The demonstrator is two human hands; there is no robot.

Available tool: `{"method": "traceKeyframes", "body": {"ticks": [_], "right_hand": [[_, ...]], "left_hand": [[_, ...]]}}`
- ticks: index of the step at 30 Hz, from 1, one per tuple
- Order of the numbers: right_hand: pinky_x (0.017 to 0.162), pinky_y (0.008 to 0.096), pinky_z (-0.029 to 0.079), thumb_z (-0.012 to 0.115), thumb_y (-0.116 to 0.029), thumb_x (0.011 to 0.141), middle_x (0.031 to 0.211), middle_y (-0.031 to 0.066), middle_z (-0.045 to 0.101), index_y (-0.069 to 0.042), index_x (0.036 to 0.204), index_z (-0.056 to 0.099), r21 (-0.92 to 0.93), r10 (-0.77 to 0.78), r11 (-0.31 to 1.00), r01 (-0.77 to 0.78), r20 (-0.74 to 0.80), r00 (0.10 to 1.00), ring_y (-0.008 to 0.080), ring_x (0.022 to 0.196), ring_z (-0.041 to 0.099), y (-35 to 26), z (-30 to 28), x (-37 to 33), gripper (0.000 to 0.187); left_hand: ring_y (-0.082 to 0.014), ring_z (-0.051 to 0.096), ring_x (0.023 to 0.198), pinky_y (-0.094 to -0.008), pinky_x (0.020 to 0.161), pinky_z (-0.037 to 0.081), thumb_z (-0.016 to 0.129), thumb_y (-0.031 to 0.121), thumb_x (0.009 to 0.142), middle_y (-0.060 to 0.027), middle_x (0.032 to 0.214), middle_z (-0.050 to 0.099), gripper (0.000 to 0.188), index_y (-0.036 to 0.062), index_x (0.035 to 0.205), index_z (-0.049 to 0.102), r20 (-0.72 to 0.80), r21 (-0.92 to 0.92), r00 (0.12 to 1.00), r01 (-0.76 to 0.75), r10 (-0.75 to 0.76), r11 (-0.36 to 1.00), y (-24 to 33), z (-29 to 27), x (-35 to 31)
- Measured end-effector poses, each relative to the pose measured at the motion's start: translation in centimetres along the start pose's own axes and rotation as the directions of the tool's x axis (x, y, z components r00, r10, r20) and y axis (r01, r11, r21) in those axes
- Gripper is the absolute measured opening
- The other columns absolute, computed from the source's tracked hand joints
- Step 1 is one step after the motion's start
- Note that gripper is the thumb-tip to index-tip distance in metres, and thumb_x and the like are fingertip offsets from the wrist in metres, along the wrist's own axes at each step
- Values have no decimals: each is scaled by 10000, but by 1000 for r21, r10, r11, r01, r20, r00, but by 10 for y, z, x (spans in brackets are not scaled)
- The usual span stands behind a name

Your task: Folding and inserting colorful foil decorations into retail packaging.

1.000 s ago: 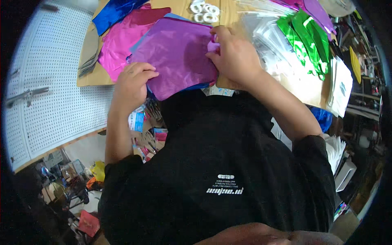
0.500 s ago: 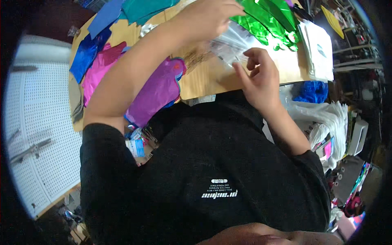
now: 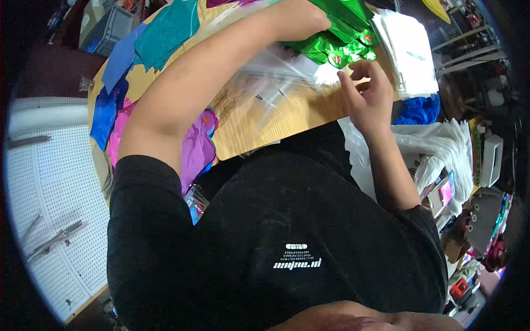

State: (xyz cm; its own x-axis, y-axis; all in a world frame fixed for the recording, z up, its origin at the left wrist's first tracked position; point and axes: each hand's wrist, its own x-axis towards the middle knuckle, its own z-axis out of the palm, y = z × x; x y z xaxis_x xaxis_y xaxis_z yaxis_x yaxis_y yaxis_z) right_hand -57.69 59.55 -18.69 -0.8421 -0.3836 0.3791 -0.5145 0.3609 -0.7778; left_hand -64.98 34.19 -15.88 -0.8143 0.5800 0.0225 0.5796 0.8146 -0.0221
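My left hand (image 3: 302, 20) reaches across to the far side of the table, over the left part of a pile of shiny green foil sheets (image 3: 345, 47). Its fingers are turned down and hidden behind the back of the hand. Just in front of the pile's near edge, my right hand (image 3: 372, 94) is raised with bent fingers and the thumb apart, nothing visible in it. Clear plastic bags (image 3: 270, 71) lie between the two arms, partly behind my left forearm. Beneath that forearm a purple foil sheet (image 3: 197, 146) shows beside a pink foil piece (image 3: 120, 129).
Teal (image 3: 167, 36), light blue (image 3: 118, 63) and dark blue (image 3: 105, 118) foil sheets line the left of the wooden table (image 3: 248, 135). A white stack (image 3: 407, 52) stands at the right. Beyond the table's right edge hang white plastic bags (image 3: 441, 146). A grey crate (image 3: 113, 30) is far left.
My left hand has moved right and onto the green foil. My right hand has shifted slightly right and stays raised. The view has turned a little, and more of the clear bags shows.
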Motion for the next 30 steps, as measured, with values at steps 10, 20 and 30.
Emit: {"method": "traceKeyframes", "body": {"ticks": [10, 20, 30], "right_hand": [[826, 373, 559, 798, -170, 889, 972, 124, 708, -14, 1032, 681, -281, -200, 943, 177, -54, 978, 264, 924, 707, 35, -11, 29, 242], [1032, 450, 494, 805, -224, 866, 1230, 174, 694, -41, 1188, 692, -439, -370, 832, 338, 14, 929, 378, 1186, 626, 44, 1, 55, 387], [1110, 462, 447, 728, -337, 922, 1355, 222, 647, 15, 1250, 668, -581, -313, 746, 326, 128, 941, 402, 1282, 579, 47, 18, 55, 485]], "left_hand": [[-333, 735, 811, -417, 739, 573, 774, 120, 810, -192, 917, 746, 207, 10, 984, 748, -356, -387, 900, 103, -251, 916, 1, -12, -6], [-247, 692, 683, -398, 687, 530, 792, 189, 850, -199, 795, 728, 230, -27, 915, 749, -227, -670, 818, 263, -529, 694, -2, -12, 5], [-135, 585, 640, -353, 607, 472, 776, 174, 900, -61, 705, 679, 202, -21, 903, 724, -488, -775, 293, 287, -822, 563, -77, -39, -19]]}}
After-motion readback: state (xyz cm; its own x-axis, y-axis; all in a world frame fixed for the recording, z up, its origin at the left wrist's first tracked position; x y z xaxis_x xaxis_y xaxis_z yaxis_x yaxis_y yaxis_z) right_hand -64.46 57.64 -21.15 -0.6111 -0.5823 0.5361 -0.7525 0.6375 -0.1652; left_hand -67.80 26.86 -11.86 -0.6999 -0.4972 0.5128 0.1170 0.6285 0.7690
